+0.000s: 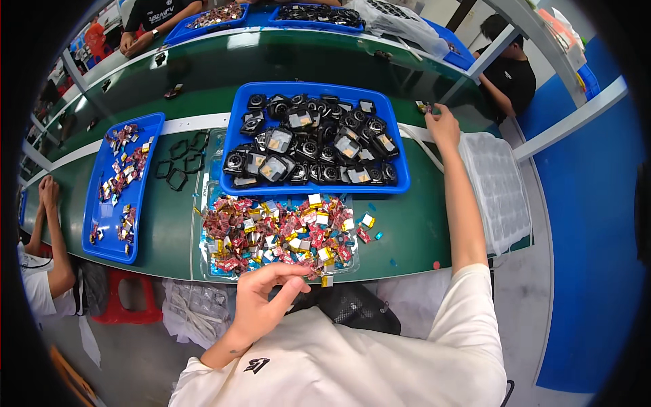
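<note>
My left hand (266,298) is at the table's front edge, thumb and forefinger pinching a small battery piece with a red circuit strip (314,273). Just behind it lies a heap of similar batteries (278,234), silver, yellow and red, in a clear plastic tray (203,261). My right arm reaches far out to the right. At the edge of the dark green belt, my right hand (443,127) has its fingertips closed on a small electronic assembly (424,107), dark with a yellowish part. Between my hands stands a blue tray (405,178) full of black watch cases (308,146).
A second blue tray (108,234) with battery pieces lies left, beside black square frames (178,178). Stacked clear blister trays (498,193) stand right. Scattered parts lie on the belt (298,61). Other people sit left and across; a metal post (576,119) slants at the right.
</note>
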The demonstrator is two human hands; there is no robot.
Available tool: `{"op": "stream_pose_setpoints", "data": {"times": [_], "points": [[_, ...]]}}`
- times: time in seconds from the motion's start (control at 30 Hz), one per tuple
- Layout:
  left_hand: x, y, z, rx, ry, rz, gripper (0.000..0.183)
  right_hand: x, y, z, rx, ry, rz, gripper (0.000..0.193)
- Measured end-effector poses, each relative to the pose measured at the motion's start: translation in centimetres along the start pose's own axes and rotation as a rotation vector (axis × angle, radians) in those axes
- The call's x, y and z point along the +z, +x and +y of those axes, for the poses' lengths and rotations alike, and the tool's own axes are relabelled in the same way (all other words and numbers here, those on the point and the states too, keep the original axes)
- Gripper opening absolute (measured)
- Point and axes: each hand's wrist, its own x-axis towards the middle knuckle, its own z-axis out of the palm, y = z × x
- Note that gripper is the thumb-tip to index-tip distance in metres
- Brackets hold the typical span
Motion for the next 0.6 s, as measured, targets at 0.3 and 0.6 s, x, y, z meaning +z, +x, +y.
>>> {"op": "stream_pose_setpoints", "data": {"times": [0.3, 0.6], "points": [[0.1, 1.0, -1.2, 0.009, 0.021, -0.037, 0.015, -10.2, -19.3, -6.6, -0.497, 0.477, -0.615, 0.013], [1.0, 1.5, -1.2, 0.112, 0.158, -0.093, 0.012, -8.1, -24.4, -5.5, -0.506, 0.553, -0.284, 0.01]]}}
